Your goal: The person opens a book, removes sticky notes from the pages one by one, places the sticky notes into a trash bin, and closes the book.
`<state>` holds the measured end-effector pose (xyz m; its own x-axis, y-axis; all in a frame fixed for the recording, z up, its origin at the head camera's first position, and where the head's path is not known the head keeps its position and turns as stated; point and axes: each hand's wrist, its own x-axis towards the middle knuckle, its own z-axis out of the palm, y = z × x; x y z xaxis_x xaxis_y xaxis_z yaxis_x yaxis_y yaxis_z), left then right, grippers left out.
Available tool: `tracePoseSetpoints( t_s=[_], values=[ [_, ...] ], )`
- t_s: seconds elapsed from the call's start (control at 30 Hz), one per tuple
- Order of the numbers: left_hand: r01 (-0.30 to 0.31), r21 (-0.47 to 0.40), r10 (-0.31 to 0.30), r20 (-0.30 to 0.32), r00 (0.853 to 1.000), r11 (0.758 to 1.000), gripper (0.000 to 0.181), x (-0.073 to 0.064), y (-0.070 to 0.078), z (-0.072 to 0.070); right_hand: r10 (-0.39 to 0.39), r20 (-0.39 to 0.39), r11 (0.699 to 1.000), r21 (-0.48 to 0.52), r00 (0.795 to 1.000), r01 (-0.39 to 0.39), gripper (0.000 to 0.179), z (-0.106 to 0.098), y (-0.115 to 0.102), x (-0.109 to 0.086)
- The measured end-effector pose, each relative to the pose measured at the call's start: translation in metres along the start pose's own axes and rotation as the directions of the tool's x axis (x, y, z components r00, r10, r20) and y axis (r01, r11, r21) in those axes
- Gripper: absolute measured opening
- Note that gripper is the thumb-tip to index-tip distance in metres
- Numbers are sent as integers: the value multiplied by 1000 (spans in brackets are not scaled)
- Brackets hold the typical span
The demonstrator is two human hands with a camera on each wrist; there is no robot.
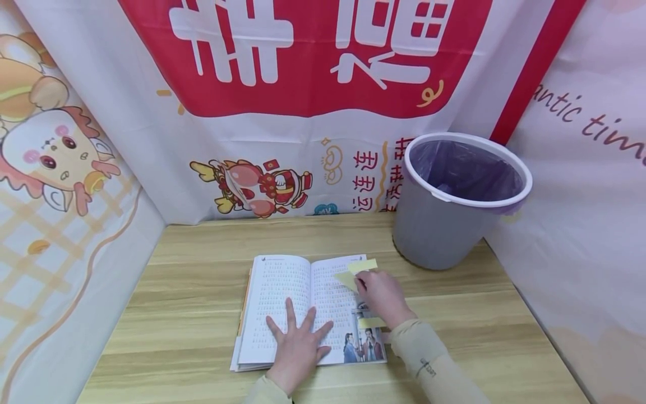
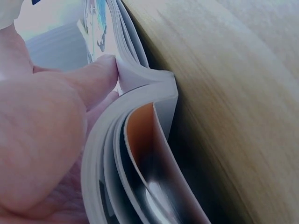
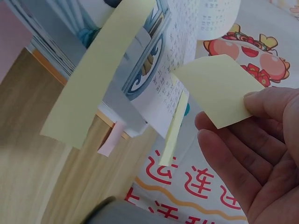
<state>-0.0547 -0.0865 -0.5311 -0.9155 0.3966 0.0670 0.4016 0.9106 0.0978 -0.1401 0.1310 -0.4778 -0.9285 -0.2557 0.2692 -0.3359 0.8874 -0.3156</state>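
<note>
An open book [image 1: 282,275] lies on the wooden table, with printed text and a picture of people on its right page. My left hand [image 1: 299,349] rests on the pages with fingers spread straight, the palm toward the lower middle. Between thumb and fingers, my right hand [image 1: 384,296] pinches a pale yellow sticky note [image 3: 217,91] by a corner, over the upper right page. Another yellow sticky note [image 1: 362,265] sticks out at the page's top right corner. Lower down, a yellow strip [image 1: 372,323] crosses the picture and juts past the right edge.
A grey trash bin [image 1: 434,230] lined with a dark bag stands at the table's back right. Printed cloth [image 1: 333,168] hangs behind and on both sides. A small pink tab [image 3: 111,139] pokes out of the book's edge in the right wrist view.
</note>
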Motion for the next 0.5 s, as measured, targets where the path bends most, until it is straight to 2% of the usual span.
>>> tracePoseSetpoints(
  t_s=[0.1, 0.3, 0.43, 0.5],
  values=[
    [2, -4, -2, 8, 1000, 1000, 49, 0, 0, 0, 15, 2, 1000, 22, 1000, -15, 7, -4, 0, 1],
    [4, -20, -4, 11, 1000, 1000, 50, 0, 1, -1, 97, 46, 993, 57, 994, -100, 12, -15, 2, 5],
    [2, -17, -1, 9, 1000, 1000, 50, 0, 1, -1, 116, 15, 989, 86, 993, -117, 15, -24, 6, 8],
    [1, -13, -1, 9, 1000, 1000, 49, 0, 1, -1, 101, -21, 990, 100, 995, -99, 15, -29, 8, 9]
  ],
)
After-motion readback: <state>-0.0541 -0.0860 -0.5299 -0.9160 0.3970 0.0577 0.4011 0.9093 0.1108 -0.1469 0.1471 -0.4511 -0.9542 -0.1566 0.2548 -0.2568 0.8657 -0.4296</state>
